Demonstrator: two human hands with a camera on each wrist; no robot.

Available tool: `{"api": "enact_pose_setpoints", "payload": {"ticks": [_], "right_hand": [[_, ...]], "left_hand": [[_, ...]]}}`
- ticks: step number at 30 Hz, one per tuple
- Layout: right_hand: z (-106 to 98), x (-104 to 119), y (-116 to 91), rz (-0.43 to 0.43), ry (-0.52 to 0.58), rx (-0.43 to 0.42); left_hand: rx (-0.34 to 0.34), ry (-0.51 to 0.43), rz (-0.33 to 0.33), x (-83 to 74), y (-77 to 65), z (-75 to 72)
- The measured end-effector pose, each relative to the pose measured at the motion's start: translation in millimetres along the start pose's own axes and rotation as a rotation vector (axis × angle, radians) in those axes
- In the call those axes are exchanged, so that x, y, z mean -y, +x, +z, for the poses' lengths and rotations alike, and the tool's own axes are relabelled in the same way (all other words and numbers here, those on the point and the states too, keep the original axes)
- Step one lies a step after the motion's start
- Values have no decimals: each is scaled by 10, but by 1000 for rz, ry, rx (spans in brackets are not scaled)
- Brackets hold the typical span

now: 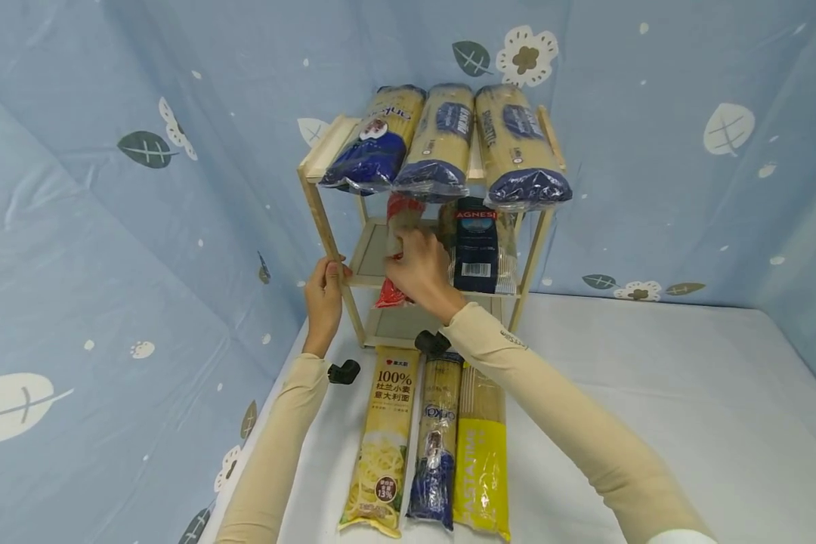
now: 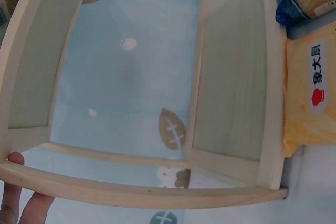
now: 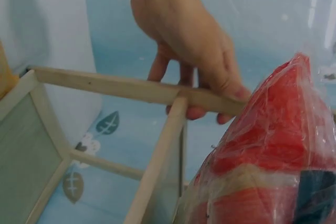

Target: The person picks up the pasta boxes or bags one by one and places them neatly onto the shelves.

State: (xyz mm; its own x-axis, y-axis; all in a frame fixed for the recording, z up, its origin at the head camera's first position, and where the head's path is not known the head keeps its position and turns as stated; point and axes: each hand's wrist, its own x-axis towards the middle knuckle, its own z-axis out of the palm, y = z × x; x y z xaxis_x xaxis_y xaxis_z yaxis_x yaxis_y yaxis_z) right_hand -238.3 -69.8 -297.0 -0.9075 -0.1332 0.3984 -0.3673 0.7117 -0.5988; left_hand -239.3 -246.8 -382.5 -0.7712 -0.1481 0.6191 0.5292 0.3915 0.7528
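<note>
Red packet (image 3: 268,148) — glossy, crinkled, its end pointed.

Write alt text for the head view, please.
The right hand holds a red bag at the middle shelf of a wooden rack; the left hand grips its left post. Three pasta bags lie on top, three packets in front.

pale blue cloth (image 1: 646,189) hangs round us on the left, back and right, falling in soft upright folds behind. a big white leaf (image 1: 13,408) is printed low on the left, and a white flower with a brown centre (image 1: 527,57) high at the back. i can see a smaller flower (image 1: 638,292) between two dark leaves (image 1: 599,282) just above the back edge of the smooth white surface (image 1: 653,370), whose far right corner meets the cloth. the light is soft and even.
</note>
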Motion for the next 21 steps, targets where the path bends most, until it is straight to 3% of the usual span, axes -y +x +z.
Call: {"api": "enact_pose_setpoints", "payload": {"ticks": [6,13,18,21], "right_hand": [[136,-29,158,72,-110,79],[193,26,198,135,-363,321],[181,86,167,139,-422,417],[115,117,148,122,-403,456]], "left_hand": [[-5,11,7,-21,0,14],[0,10,-7,-32,-3,9],[-6,11,2,-30,13,5],[-1,6,-1,-34,8,-1]]}}
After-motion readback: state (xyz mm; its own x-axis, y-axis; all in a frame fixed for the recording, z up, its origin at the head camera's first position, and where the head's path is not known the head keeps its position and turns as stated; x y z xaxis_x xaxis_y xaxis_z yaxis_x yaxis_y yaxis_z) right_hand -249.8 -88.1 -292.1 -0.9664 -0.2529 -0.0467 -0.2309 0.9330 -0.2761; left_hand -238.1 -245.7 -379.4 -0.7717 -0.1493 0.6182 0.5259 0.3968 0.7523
